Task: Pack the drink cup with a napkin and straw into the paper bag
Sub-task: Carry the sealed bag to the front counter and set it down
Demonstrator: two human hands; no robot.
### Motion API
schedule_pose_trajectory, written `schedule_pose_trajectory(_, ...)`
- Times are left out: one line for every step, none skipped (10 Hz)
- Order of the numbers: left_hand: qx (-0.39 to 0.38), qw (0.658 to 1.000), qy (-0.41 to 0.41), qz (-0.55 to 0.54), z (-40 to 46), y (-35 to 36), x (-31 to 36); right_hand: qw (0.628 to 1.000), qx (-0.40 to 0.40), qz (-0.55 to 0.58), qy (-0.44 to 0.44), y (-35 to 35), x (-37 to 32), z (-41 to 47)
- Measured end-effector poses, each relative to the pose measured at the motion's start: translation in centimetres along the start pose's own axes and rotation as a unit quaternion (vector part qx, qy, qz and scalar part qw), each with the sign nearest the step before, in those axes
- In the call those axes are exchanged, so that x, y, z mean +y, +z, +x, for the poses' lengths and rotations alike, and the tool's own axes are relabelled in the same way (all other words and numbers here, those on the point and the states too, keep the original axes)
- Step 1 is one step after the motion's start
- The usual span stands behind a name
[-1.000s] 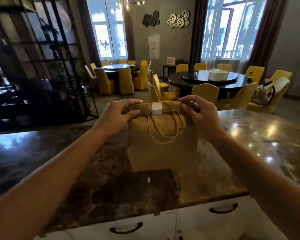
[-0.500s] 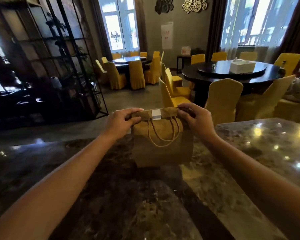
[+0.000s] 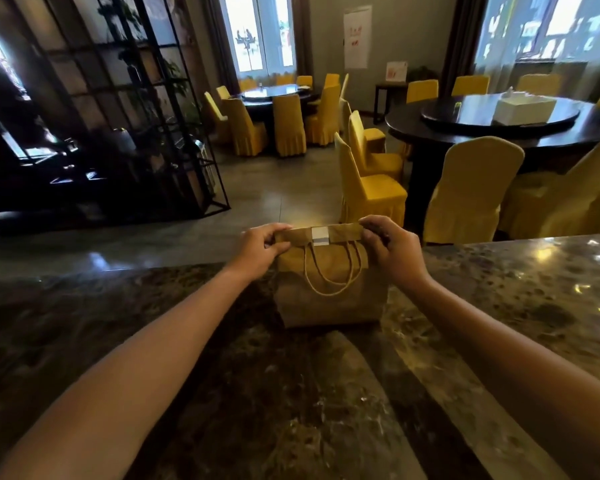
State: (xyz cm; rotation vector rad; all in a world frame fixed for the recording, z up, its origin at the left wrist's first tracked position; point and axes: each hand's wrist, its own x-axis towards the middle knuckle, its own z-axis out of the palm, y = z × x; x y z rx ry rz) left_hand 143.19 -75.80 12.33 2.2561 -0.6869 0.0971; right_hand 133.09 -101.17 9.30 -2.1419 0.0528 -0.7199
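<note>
Two hands pinching the folded top of the paper bag (image 3: 329,299), left hand (image 3: 257,249) at its left end, right hand (image 3: 394,249) at its right, bag upright on the tabletop (image 3: 516,306), white sticker (image 3: 320,236) mid-fold

Dark marble counter (image 3: 499,306); yellow-covered chairs (image 3: 371,181) around round dark tables (image 3: 499,129); black metal shelving (image 3: 118,109) at left.

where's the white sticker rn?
Head view, centre: the white sticker sits on the paper bag's folded top, midway between the left hand and right hand pinching that fold.
</note>
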Motion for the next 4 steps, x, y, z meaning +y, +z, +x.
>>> schedule_pose_trajectory(-0.015, 1.000, -0.012, 0.002, 0.9, -0.6, -0.4, 1.000, -0.007, -0.027, 0.015, 0.1, -0.1, 1.0)
schedule_pose_trajectory(-0.038, 0.998, -0.048, 0.009, 1.3, -1.3, -0.3, 0.997, -0.028, -0.049, 0.043, -0.1, -0.4, 1.4)
schedule_pose_trajectory(-0.087, 0.993, -0.054, 0.056, 1.7, -2.1, -0.5, 0.993, -0.034, -0.089, 0.065, -0.5, -0.9, 1.4)
schedule_pose_trajectory(-0.073, 0.994, -0.030, 0.079, 1.5, -3.7, 1.3, 0.989, -0.020, -0.142, 0.037, -1.3, -3.5, 1.9)
